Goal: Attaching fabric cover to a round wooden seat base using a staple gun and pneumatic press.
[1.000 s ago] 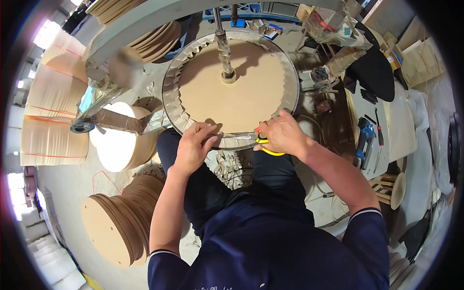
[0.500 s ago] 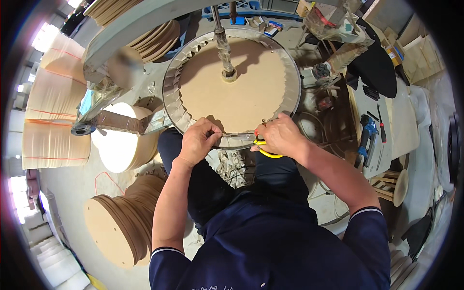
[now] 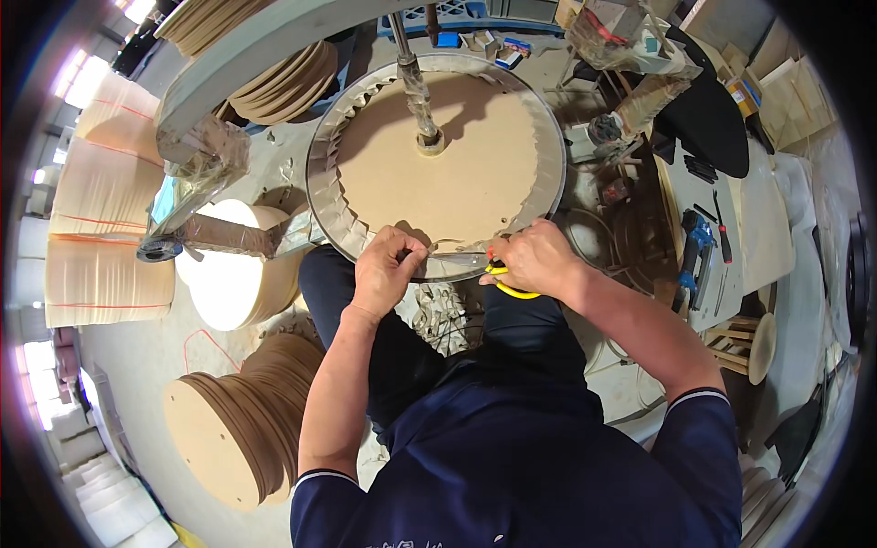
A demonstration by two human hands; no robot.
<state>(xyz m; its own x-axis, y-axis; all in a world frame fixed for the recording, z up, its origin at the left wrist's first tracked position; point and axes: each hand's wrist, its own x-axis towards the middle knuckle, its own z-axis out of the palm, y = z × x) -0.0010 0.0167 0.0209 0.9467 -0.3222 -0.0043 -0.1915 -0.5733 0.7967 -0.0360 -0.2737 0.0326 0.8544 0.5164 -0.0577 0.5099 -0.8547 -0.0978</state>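
Cardboard disc (image 3: pixel 438 173) sits on its spindle as before while our left hand (image 3: pixel 384 274) still pinches the metal rim (image 3: pixel 333 215) and our right hand (image 3: pixel 534 260) grips yellow-handled snips (image 3: pixel 504 283), barely shifted.

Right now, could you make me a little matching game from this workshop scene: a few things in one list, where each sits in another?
Things:
1. right hand
2. left hand
3. metal spindle
4. stack of wooden discs

Places or states:
a. standing at the middle of the round board
b. leaning on the floor, lower left
c. gripping a yellow-handled tool
d. pinching the ring's near rim, no tool

Pairs: 1-c, 2-d, 3-a, 4-b
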